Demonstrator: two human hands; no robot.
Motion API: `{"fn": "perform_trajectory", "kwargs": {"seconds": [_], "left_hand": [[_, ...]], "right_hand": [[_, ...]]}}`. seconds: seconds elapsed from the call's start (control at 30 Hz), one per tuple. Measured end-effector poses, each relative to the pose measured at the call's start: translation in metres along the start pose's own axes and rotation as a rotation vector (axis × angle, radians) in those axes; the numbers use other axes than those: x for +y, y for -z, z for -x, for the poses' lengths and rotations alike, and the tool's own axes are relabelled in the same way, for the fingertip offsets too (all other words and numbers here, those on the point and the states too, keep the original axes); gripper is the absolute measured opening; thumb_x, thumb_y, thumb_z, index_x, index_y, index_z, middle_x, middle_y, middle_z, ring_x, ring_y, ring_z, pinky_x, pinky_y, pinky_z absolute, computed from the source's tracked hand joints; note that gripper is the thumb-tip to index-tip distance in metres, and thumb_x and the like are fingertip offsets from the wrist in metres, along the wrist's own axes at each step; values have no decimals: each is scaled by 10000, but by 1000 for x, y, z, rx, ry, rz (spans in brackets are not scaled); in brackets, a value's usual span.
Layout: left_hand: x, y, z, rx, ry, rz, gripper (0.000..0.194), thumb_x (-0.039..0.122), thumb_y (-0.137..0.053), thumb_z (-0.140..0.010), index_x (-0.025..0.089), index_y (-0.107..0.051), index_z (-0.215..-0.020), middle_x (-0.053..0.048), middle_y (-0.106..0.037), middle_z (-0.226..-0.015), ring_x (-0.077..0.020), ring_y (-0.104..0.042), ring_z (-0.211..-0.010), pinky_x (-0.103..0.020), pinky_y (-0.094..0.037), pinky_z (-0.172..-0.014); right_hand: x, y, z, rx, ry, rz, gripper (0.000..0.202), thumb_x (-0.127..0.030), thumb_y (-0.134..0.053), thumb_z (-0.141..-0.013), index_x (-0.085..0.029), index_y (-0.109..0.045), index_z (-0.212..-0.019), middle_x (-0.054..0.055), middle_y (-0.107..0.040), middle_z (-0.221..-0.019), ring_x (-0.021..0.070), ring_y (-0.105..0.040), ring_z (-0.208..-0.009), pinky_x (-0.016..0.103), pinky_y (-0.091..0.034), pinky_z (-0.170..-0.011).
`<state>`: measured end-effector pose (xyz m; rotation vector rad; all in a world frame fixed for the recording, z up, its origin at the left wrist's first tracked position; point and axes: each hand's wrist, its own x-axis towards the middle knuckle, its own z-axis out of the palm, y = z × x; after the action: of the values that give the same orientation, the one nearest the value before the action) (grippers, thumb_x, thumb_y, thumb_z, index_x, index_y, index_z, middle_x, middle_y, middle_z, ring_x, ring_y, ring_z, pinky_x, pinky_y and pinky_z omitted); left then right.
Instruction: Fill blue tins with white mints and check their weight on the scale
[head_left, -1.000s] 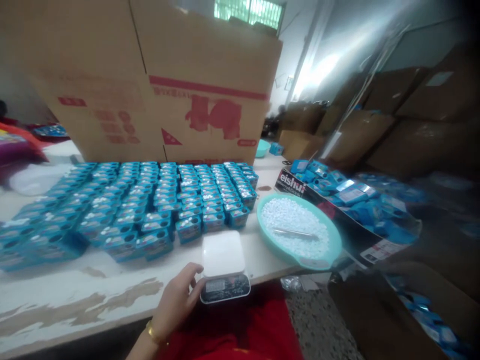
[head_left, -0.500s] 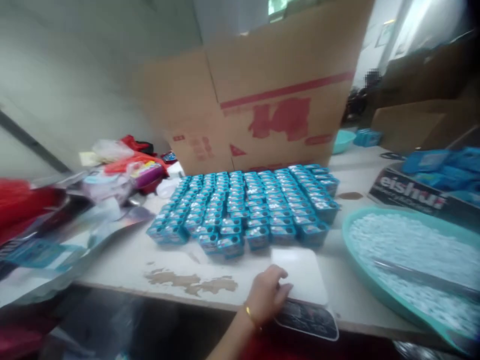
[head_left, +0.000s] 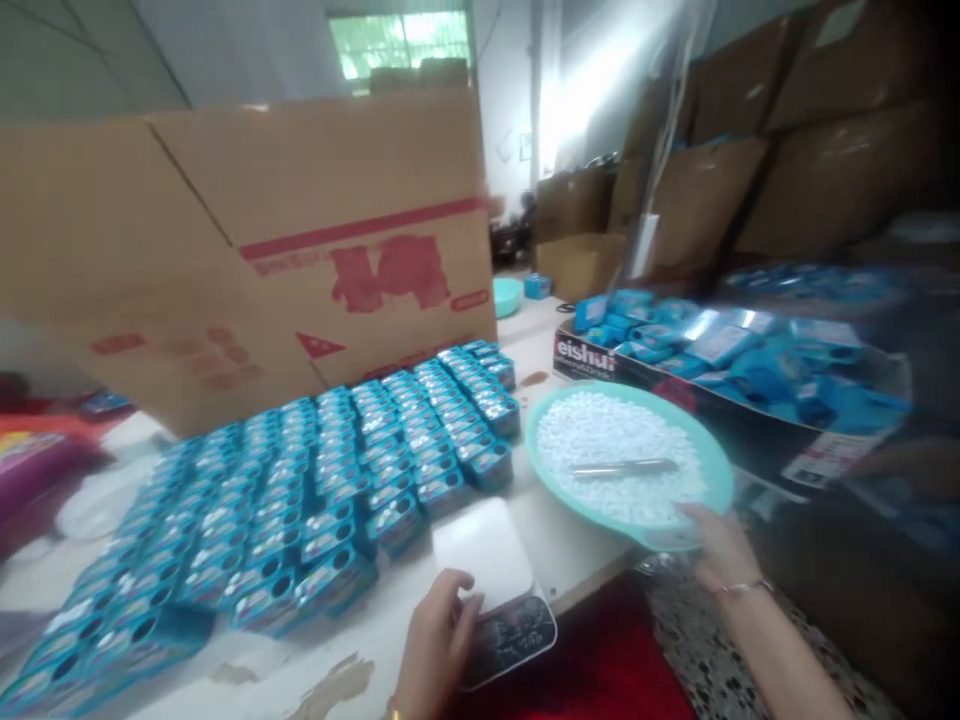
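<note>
My left hand [head_left: 442, 635] is at the left edge of a small white kitchen scale [head_left: 491, 550] with a dark display panel. Its fingers are bent, thumb and forefinger apart, and nothing shows between them. At the front right, my right hand [head_left: 716, 550] grips the rim of a turquoise basin [head_left: 536, 425], thumb over the edge, its other fingers largely hidden. Small white pellets [head_left: 607, 430] fill the basin, and a metallic bar-like tool [head_left: 626, 467] lies on top of them. Rows of small blue boxes [head_left: 330, 530] with round holes stand left of the scale.
Behind the rows rises a large cardboard box [head_left: 360, 220] with red print. A black-sided carton [head_left: 667, 390] of blue packets [head_left: 720, 340] stands beyond the basin. Another turquoise bowl [head_left: 507, 297] is farther back. Brown cartons [head_left: 832, 180] are stacked at right.
The view has swung right. My right hand has come into view, on the basin rim. The basin now appears farther left, while my left hand stays beside the scale.
</note>
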<state>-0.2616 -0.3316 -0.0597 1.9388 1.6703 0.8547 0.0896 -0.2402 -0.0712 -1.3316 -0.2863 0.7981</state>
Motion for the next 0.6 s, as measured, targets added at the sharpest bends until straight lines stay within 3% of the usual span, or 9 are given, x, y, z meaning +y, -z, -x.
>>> {"fn": "perform_trajectory", "kwargs": {"seconds": [0.23, 0.37, 0.47, 0.6], "left_hand": [[9, -7, -18, -20, -87, 1, 215, 411, -489, -905, 224, -592, -930, -29, -647, -807, -137, -580, -583, -265, -508, -579], [25, 6, -48, -46, -185, -21, 214, 401, -499, -903, 218, -600, -948, -33, -651, -831, -130, -580, -602, -254, -500, -573], [46, 23, -104, -19, -284, -93, 235, 396, -502, -901, 208, -592, -1009, -34, -650, -865, -127, -577, -637, -253, -491, -605], [70, 28, -225, 1, -372, -337, 259, 363, -444, -925, 196, -559, -1087, -49, -646, -965, -145, -593, -766, -282, -481, -740]], "right_hand": [[3, -4, 30, 94, -59, -2, 636, -222, -688, -466, -159, -627, -1096, 42, -707, -878, 216, -637, -734, 313, -536, -601], [8, -1, 56, 94, -62, -3, 747, -311, -716, -559, -146, -539, -1265, 79, -698, -1048, 255, -650, -897, 334, -548, -728], [4, 7, 68, 26, -55, 75, 804, -399, -729, -623, -162, -483, -1351, 90, -658, -1180, 283, -626, -1029, 360, -538, -832], [-3, 18, 65, -56, -55, 176, 913, -446, -741, -662, -241, -348, -1461, 62, -567, -1352, 285, -568, -1175, 351, -527, -900]]}}
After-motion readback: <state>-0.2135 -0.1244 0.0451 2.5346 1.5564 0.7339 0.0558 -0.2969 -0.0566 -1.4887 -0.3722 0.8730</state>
